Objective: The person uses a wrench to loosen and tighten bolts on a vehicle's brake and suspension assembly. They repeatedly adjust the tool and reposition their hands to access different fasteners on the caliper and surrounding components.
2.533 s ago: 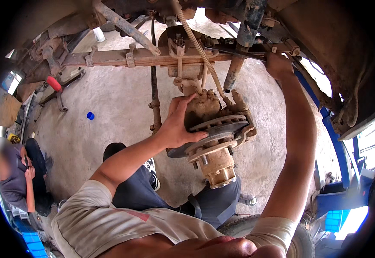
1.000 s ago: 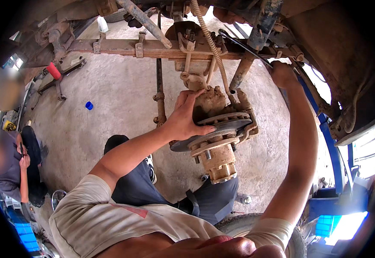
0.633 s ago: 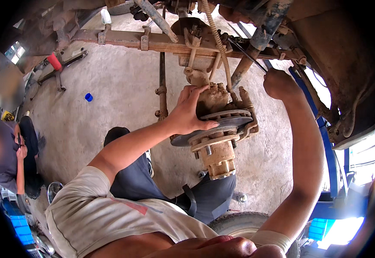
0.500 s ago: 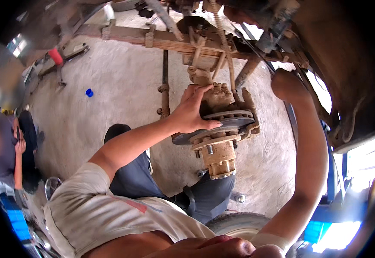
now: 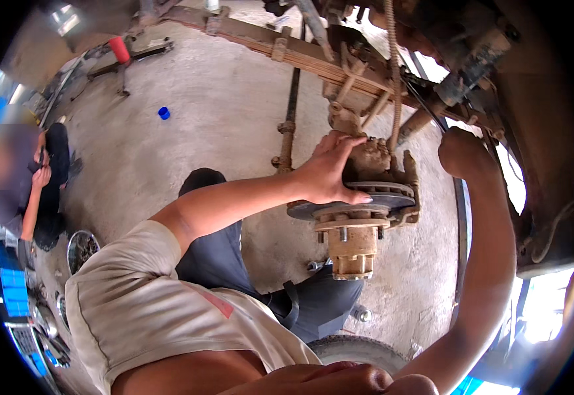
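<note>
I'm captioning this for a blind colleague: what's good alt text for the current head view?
A person's left hand is spread against a brake disc, while the right hand grips a long dark tool near a leaf spring; another person is at the far left.

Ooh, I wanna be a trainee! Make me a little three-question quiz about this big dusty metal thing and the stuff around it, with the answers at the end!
1. Pick one. What does the person's left-hand grip touch?
A) a black rubber tyre
B) a round, dark-grey metal disc
C) a red cylinder

2. True or false? In the picture, the small, blue, round cylinder on the grey concrete floor is to the right of the disc.

3. Short answer. What is the person's right-hand grip closed around?

Key:
1. B
2. False; it is to the left of the disc.
3. A thin, dark metal bar.
</note>
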The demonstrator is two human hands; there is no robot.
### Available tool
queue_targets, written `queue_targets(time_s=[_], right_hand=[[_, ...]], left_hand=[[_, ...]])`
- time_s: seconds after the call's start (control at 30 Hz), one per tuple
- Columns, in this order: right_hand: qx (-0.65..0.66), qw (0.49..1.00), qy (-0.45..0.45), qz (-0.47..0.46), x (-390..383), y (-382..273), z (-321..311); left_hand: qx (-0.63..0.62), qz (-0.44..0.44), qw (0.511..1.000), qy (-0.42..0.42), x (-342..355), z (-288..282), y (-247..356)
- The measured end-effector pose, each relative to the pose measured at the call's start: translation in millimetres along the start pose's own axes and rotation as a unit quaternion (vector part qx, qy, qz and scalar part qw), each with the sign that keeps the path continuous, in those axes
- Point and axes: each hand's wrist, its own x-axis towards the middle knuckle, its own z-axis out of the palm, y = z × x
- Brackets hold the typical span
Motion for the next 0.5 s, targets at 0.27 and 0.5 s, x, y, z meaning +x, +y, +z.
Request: queue_targets(time_s=[0.27, 0.5], right_hand=[[0.213, 0.966, 0.103, 0.104, -11, 13, 22], [0.063, 0.997, 0.038, -0.016, -8, -14, 2]], left_hand=[[-0.008, 0.011, 1.000, 0.004, 0, 1, -2], [-0.023, 0.014, 1.000, -0.005, 2, 2, 2]])
